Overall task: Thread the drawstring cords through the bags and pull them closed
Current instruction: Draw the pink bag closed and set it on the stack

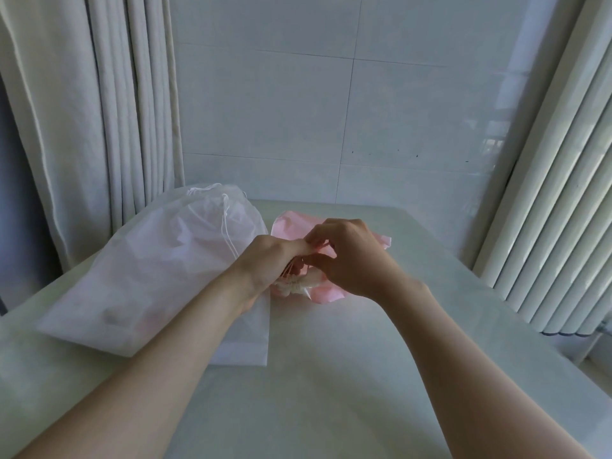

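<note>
On the bench (pixel 331 376) the pink bag (pixel 326 294) lies just beyond the middle, its mouth bunched into tight gathers on the near side, so its cord (pixel 288 270) looks threaded and the closing pull seems nearly done. The left hand (pixel 265 263) grips the cord strands right above the gathers with curled fingers. The right hand (pixel 351 260) meets it fingertip to fingertip, pinching what seems to be the same cord, though that hold is partly hidden. To the left the white bag (pixel 159 270) lies slack with a drawstring (pixel 226 226) hanging from its top hem; how tightly it is closed I cannot tell. A flat white piece (pixel 245 346), perhaps another bag, shows beneath it and may be left to do
</note>
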`<state>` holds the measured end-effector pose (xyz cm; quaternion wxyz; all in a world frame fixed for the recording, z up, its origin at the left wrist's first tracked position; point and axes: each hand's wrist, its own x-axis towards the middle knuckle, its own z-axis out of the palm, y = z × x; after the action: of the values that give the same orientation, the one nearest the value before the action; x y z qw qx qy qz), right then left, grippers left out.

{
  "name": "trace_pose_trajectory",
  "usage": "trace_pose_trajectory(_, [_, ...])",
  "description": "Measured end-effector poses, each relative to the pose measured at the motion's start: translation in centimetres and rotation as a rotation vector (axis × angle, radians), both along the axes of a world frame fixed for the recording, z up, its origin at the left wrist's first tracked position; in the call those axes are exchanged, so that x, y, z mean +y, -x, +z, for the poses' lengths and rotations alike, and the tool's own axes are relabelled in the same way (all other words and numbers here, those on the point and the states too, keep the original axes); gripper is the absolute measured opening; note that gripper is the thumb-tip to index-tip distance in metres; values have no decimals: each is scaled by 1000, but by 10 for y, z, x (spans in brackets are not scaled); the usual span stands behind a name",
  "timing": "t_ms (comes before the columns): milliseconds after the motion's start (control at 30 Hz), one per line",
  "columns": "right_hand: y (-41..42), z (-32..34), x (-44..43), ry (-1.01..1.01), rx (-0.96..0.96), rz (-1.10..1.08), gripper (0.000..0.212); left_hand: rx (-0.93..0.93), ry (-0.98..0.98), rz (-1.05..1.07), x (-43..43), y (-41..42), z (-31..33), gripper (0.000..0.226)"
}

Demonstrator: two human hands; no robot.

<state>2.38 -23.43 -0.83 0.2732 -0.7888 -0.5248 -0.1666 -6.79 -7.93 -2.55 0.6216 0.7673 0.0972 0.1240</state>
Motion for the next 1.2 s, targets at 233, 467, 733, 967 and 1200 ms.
trace_pose_trajectory(233, [-3,-7,4,198,-339,-102,20,17,-30,66,-2,-7,-7,9])
trace_pose_trajectory(467, [-5,-9,3,226,-208,-169,19,-41,-104,171,-2,-8,-15,49])
trace_pose_trajectory(733, [-2,-8,7,-11,280,-47,24,-282,-522,382,2,-4,-19,29])
trace_pose_trajectory(967, [-7,-9,2,-144,635,-82,18,-201,-559,217,-6,-2,-14,21])
trace_pose_trajectory(1200, [-6,-11,5,-158,633,-111,20,-146,-620,293,-2,-7,-16,9])
